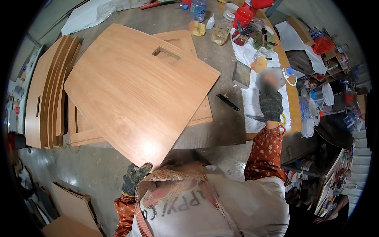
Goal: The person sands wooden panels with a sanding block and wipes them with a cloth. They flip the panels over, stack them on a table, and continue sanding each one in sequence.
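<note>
A large light-brown wooden panel [134, 91] with curved edges and a rectangular slot lies at an angle over a wooden frame-like piece [202, 112] on the table. My left hand [135, 179], in a dark glove, is closed on the panel's near corner, its thumb on top. Over at the right, my gloved right hand [271, 103] reaches across a white cloth [252, 98]. Its fingers are lost in a blurred patch beside a whitish container with a blue cap [289, 70]; whether they grip anything is hidden. A grey rectangular block [241, 74] lies left of this hand.
Several similar panels [49, 94] stand upright at the left. A black strip [227, 102] lies on the table [225, 130]. Farther back are a water bottle [198, 10], a sponge [197, 28], a jar [222, 31] and a red container [243, 16]. Cluttered shelves [335, 63] stand at the right.
</note>
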`<action>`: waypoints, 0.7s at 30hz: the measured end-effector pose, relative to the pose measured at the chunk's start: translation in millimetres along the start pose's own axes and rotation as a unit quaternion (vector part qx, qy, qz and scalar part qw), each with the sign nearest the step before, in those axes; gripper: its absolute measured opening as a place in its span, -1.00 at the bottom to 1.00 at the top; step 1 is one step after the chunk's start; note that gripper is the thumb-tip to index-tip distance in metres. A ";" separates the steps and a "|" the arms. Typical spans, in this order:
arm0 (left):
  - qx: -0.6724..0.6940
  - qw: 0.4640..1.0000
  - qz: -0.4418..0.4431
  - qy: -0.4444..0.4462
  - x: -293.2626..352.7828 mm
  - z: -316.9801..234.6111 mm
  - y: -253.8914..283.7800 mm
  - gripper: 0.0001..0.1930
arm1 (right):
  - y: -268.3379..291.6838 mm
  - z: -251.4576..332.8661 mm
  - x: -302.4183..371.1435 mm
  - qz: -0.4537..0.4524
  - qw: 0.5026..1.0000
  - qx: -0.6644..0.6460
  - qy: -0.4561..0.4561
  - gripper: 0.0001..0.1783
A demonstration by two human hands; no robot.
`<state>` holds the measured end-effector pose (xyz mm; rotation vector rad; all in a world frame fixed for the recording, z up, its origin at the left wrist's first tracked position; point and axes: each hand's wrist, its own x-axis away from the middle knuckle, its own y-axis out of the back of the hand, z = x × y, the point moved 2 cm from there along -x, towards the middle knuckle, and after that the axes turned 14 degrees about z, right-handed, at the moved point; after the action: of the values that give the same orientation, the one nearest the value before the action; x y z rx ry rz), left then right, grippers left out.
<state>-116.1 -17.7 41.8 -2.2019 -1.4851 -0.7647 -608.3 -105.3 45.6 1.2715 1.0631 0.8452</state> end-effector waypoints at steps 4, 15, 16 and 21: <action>-0.461 0.811 0.028 -0.358 -12.3 18.9 9.5 -0.66 | 4.8 7.1 -40.0 -0.109 0.990 0.030 0.088 -0.73; -0.493 0.779 -0.028 -0.387 -16.4 17.7 -1.2 -0.55 | -25.0 30.4 -151.4 0.100 0.916 0.368 0.126 -0.81; -0.466 0.783 0.023 -0.410 -22.8 14.9 5.2 -0.58 | -27.5 28.2 -155.0 0.097 0.913 0.372 0.134 -0.80; -0.257 0.938 0.058 -0.225 -15.1 32.5 27.0 -0.68 | -29.8 14.6 -150.9 0.030 0.924 0.323 0.200 -0.71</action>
<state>-88.1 -19.8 6.8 -2.9952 -1.4472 -0.6981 -643.9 -255.4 38.3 1.7237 1.7352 0.8511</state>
